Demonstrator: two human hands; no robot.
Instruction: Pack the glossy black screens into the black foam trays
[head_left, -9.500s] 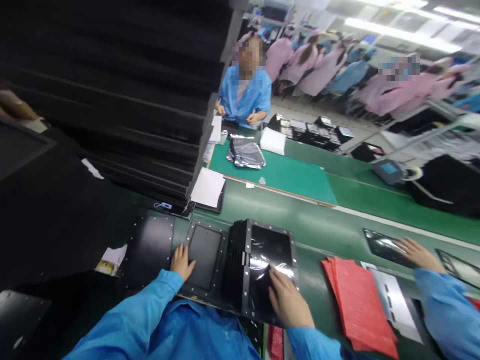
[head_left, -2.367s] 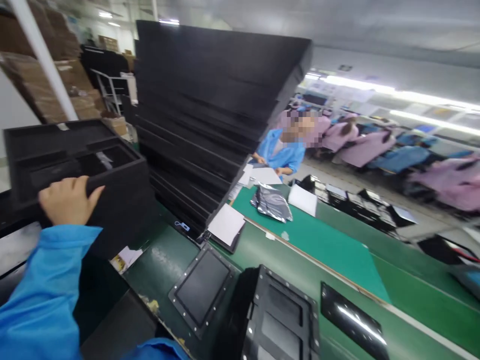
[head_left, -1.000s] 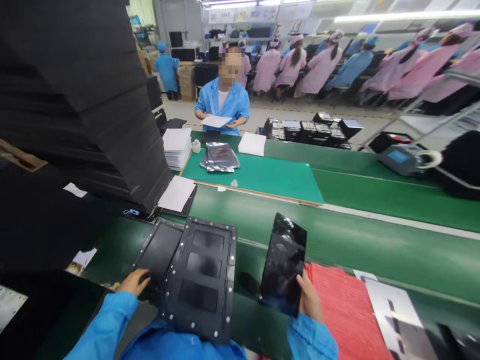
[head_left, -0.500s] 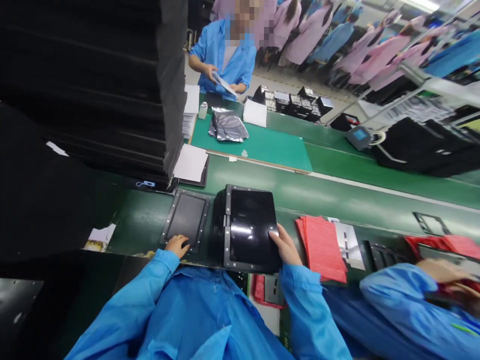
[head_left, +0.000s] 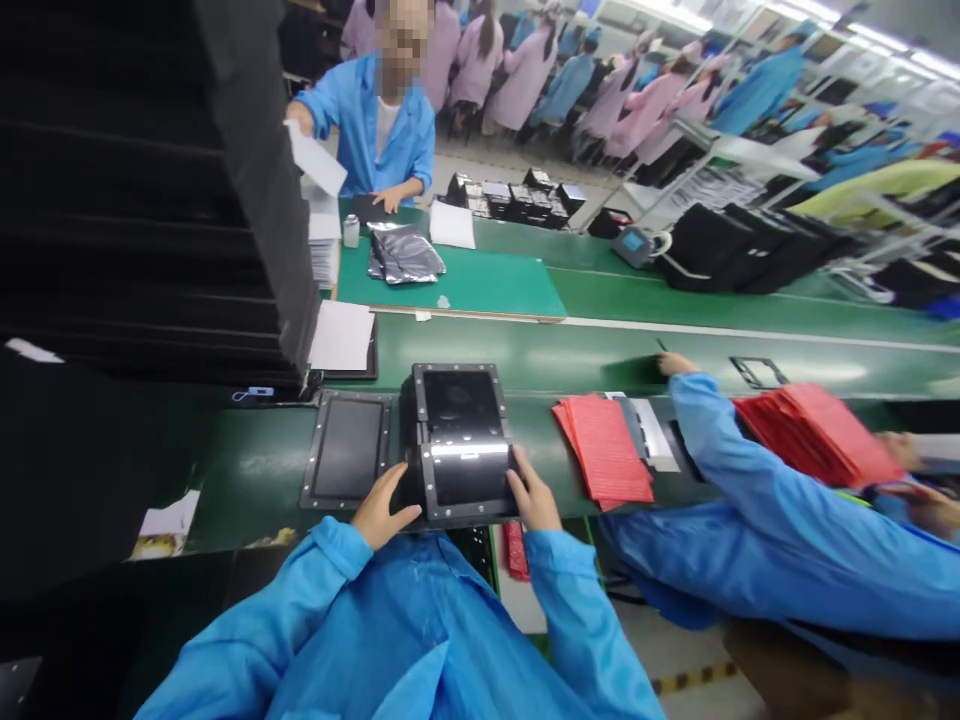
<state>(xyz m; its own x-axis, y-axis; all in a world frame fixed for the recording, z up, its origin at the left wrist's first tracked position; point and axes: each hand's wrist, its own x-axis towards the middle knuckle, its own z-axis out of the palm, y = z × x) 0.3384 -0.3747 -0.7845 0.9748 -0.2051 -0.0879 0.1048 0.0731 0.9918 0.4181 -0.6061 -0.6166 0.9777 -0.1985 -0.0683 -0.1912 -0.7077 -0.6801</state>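
Before me a stack of black framed panels (head_left: 459, 395) stands on the green bench. A glossy black panel (head_left: 471, 480) with a riveted grey frame lies across its near part. My right hand (head_left: 536, 497) grips this panel's right edge. On the left side, my left hand (head_left: 384, 512) has thumb and forefinger spread beside the panel's near left corner; whether it touches the panel or the stack is unclear. Left of the stack, a single framed panel (head_left: 346, 450) lies flat, its face dull dark grey.
Red foam sheets (head_left: 604, 450) lie to the right, beside a co-worker's sleeve (head_left: 742, 460) reaching across the bench. A tall black stack (head_left: 150, 200) rises at left. White paper (head_left: 341, 335) lies behind the single panel. Another person (head_left: 382, 120) stands opposite, holding a white sheet.
My left hand has left the single panel and come to the stack's left side. The panel at my right hand has shifted towards me, uncovering another behind it. The co-worker's arm now extends forward.
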